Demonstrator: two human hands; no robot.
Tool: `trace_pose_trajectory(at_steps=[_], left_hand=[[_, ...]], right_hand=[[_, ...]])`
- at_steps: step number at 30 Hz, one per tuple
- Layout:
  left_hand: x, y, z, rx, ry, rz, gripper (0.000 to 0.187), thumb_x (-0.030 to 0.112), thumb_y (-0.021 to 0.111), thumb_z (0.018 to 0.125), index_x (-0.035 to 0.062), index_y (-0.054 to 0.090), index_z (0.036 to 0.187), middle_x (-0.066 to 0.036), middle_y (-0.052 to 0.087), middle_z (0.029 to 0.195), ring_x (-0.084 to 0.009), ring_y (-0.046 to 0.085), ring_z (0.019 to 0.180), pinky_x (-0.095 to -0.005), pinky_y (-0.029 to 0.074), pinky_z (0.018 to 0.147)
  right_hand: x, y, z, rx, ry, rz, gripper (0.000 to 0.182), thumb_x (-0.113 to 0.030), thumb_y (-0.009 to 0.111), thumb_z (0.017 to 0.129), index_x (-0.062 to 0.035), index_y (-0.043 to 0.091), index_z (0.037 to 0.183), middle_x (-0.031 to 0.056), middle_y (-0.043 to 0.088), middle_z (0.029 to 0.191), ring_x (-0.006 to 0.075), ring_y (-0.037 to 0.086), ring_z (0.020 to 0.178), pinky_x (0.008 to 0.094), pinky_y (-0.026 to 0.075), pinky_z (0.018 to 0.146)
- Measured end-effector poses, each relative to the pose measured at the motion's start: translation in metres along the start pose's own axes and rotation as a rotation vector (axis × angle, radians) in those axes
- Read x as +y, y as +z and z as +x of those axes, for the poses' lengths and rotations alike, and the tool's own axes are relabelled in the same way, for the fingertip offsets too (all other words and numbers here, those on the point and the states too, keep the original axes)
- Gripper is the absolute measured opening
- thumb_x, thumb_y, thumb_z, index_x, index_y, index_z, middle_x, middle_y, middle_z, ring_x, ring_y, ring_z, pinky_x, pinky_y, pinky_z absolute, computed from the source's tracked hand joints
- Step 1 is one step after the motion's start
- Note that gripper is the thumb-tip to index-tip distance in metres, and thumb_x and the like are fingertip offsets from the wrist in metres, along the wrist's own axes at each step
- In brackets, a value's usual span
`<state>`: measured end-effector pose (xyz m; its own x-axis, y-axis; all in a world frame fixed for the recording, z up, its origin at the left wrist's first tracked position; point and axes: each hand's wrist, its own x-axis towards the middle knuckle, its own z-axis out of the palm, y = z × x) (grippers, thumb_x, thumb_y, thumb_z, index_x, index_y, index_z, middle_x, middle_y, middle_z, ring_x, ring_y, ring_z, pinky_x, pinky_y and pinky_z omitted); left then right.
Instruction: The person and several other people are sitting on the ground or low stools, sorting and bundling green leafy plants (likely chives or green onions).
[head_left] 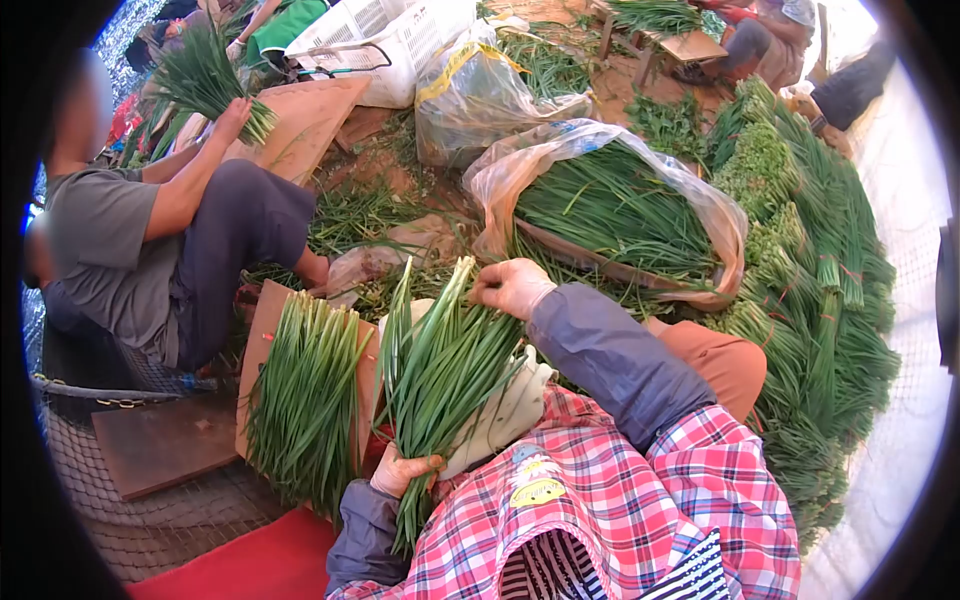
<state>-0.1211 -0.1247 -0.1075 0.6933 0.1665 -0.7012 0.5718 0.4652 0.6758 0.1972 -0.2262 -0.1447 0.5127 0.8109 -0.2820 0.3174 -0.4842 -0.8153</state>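
Note:
My left hand (405,470), low in the view, is wrapped round a loose bunch of garlic chives (445,370). Their pale stem ends point away from me and fan apart, while the leaf tips hang below my fist. Beside those pale ends, my right hand (515,287) is closed with its fingertips pinched at the stalks on the bunch's right side. Exactly which stalks it pinches is hard to make out. Left of the bunch, a thick pile of chives (305,400) lies on a wooden board (257,345). A pale cloth (500,410) covers my lap.
Ahead is an open plastic bag (725,225) full of chives. Tied bundles (820,300) are stacked along the right. At left sits a person (120,240) holding chives over a board. Further back are a white crate (375,40), a clear bag (465,100) and other people.

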Motion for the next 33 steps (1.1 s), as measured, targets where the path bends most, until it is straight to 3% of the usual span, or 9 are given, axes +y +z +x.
trace_pose_trajectory(at_steps=[5, 7, 10, 16, 22, 25, 27, 30, 33], left_hand=[[-0.001, -0.001, -0.001, -0.001, -0.001, -0.019, 0.033, 0.005, 0.071, 0.07, -0.0002, 0.057, 0.099, -0.012, 0.063, 0.075, -0.0187, 0.057, 0.052, -0.0292, 0.045, 0.044], [-0.002, -0.003, -0.001, -0.007, -0.013, -0.039, 0.035, 0.004, 0.07, 0.07, 0.0001, 0.056, 0.102, -0.012, 0.063, 0.076, -0.0192, 0.057, 0.052, -0.0294, 0.045, 0.044], [-0.001, -0.005, 0.004, -0.045, -0.014, -0.054, 0.037, 0.003, 0.069, 0.07, 0.0007, 0.055, 0.104, -0.012, 0.062, 0.076, -0.0197, 0.057, 0.052, -0.0295, 0.045, 0.044], [-0.004, -0.005, 0.007, -0.078, 0.021, -0.014, 0.035, 0.003, 0.069, 0.07, 0.0009, 0.055, 0.103, -0.013, 0.062, 0.075, -0.0191, 0.056, 0.05, -0.0292, 0.045, 0.043], [0.0, -0.004, 0.001, -0.067, 0.015, 0.018, 0.033, 0.007, 0.069, 0.07, 0.0005, 0.057, 0.1, -0.012, 0.062, 0.076, -0.0184, 0.056, 0.052, -0.0291, 0.044, 0.044], [0.004, 0.001, -0.001, -0.017, -0.021, -0.019, 0.033, 0.007, 0.069, 0.071, 0.0007, 0.057, 0.101, -0.012, 0.062, 0.076, -0.0178, 0.056, 0.052, -0.0282, 0.043, 0.044], [0.001, 0.002, 0.0, -0.002, -0.047, -0.048, 0.034, 0.007, 0.069, 0.071, 0.0009, 0.057, 0.101, -0.012, 0.062, 0.075, -0.0176, 0.055, 0.051, -0.0279, 0.043, 0.043], [0.003, 0.002, 0.001, -0.014, -0.054, -0.073, 0.034, 0.008, 0.07, 0.071, 0.0015, 0.057, 0.101, -0.011, 0.061, 0.073, -0.0174, 0.054, 0.049, -0.0276, 0.043, 0.043], [0.002, 0.003, 0.002, -0.022, 0.034, 0.004, 0.034, 0.008, 0.07, 0.07, 0.0011, 0.057, 0.101, -0.012, 0.061, 0.073, -0.0176, 0.054, 0.048, -0.0272, 0.043, 0.043]], right_hand=[[0.024, -0.056, -0.007, 0.392, -0.017, 0.68, 0.014, -0.011, 0.06, 0.077, -0.0077, 0.067, 0.088, 0.0071, 0.065, 0.075, 0.0125, 0.06, 0.073, 0.0261, 0.046, 0.068], [0.072, -0.086, -0.004, 0.259, 0.134, 0.456, 0.023, -0.027, 0.061, 0.079, -0.0098, 0.068, 0.092, 0.0085, 0.065, 0.081, 0.0168, 0.06, 0.078, 0.0316, 0.044, 0.076], [0.003, -0.096, -0.032, 0.117, 0.163, -0.684, 0.035, -0.043, 0.06, 0.077, -0.013, 0.07, 0.092, 0.0072, 0.066, 0.085, 0.0225, 0.06, 0.081, 0.0344, 0.043, 0.081], [-0.008, -0.027, 0.0, -0.419, 0.131, -0.59, 0.061, -0.057, 0.066, 0.061, -0.0191, 0.063, 0.109, 0.01, 0.06, 0.11, 0.0268, 0.051, 0.11, 0.0502, 0.029, 0.096], [0.018, -0.006, -0.007, -0.254, 0.019, 0.0, 0.029, -0.03, 0.063, 0.075, -0.0148, 0.067, 0.099, 0.0098, 0.067, 0.086, 0.0232, 0.062, 0.084, 0.0319, 0.047, 0.076], [-0.025, -0.002, -0.048, -0.098, -0.34, -0.912, 0.016, -0.022, 0.06, 0.077, -0.015, 0.068, 0.089, 0.0094, 0.063, 0.075, 0.023, 0.062, 0.081, 0.033, 0.047, 0.077], [-0.042, 0.002, -0.077, -0.01, -0.575, -0.819, 0.014, -0.018, 0.064, 0.074, -0.0139, 0.065, 0.087, 0.0068, 0.061, 0.074, 0.0197, 0.059, 0.083, 0.0312, 0.042, 0.087], [-0.049, -0.019, -0.103, -0.041, -0.619, -0.269, 0.019, -0.025, 0.061, 0.078, -0.0132, 0.066, 0.092, 0.0073, 0.064, 0.079, 0.0235, 0.062, 0.08, 0.035, 0.047, 0.074], [-0.027, -0.074, -0.113, -0.436, -0.149, 0.72, 0.022, -0.027, 0.058, 0.082, -0.0142, 0.067, 0.097, 0.0104, 0.065, 0.086, 0.0227, 0.063, 0.077, 0.0359, 0.049, 0.069]])
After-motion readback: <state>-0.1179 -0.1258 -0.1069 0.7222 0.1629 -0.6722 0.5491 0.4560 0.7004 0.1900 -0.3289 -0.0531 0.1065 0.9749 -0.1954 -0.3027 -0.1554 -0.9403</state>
